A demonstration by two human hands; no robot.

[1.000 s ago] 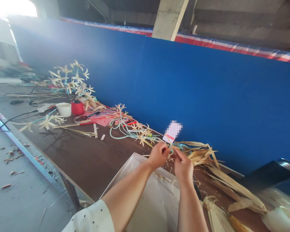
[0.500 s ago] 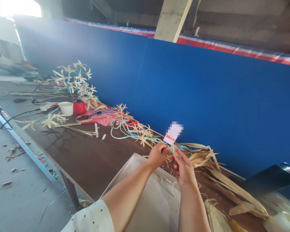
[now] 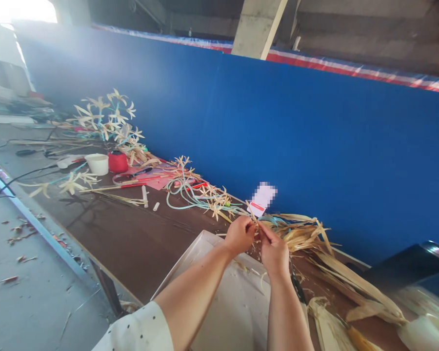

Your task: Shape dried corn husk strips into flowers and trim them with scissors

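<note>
My left hand (image 3: 240, 235) and my right hand (image 3: 275, 251) meet above the far edge of a white tray (image 3: 185, 258). Between their fingertips a thin pale strip (image 3: 250, 209), the colour of dried husk, slants up and to the left. Both hands are closed on it, fingers pinched; its lower end is hidden by them. Just behind stands a white card (image 3: 256, 208) with a red band, partly blurred out. To the right of my right hand lies a bundle of dried husks (image 3: 303, 239).
Along the blue partition (image 3: 314, 146) lie husk flowers (image 3: 215, 207), light-blue cords (image 3: 175, 202) and a pink sheet (image 3: 157, 179). A white cup (image 3: 97, 164), a red container (image 3: 117, 161) and a black cable (image 3: 29, 174) are on the left. A dark cylinder (image 3: 406, 265) is at right.
My right hand has turned, back now up, its fingers pointing left towards my left hand. The strip has tilted from nearly upright to leaning left. My left hand has hardly moved.
</note>
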